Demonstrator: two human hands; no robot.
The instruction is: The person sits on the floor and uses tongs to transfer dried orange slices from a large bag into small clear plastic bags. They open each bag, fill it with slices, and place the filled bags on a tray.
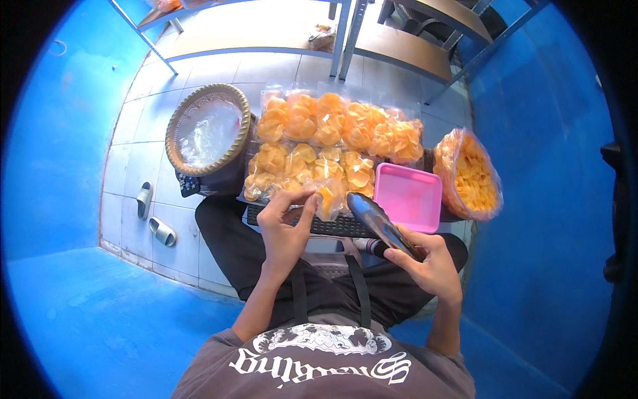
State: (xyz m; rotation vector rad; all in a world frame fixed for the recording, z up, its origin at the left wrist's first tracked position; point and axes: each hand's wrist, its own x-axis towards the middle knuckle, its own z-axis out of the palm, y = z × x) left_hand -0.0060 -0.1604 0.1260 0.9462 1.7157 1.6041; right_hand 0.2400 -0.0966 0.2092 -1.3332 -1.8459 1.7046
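Observation:
My left hand (pixel 287 227) pinches the edge of a small clear plastic bag (pixel 329 199), with some orange chips showing inside it. In my right hand (pixel 428 259) is a pair of metal tongs (pixel 381 222), its head pointing up and left toward the bag. Past both hands lie rows of filled clear bags of orange chips (pixel 329 122), side by side on a low stand with a black perforated edge (pixel 344 226). A pink plastic tray (pixel 408 197) sits just beyond the tongs. Whether the tong arms touch each other is hard to see.
At right stands a large plastic sack of loose chips (pixel 473 174). To the left, a woven basket (pixel 172 134) holds clear plastic bags (pixel 209 132). Slippers (pixel 163 232) lie on the tiled floor (pixel 134 164). Metal-framed shelves (pixel 249 42) stand ahead, and blue walls (pixel 538 199) flank me.

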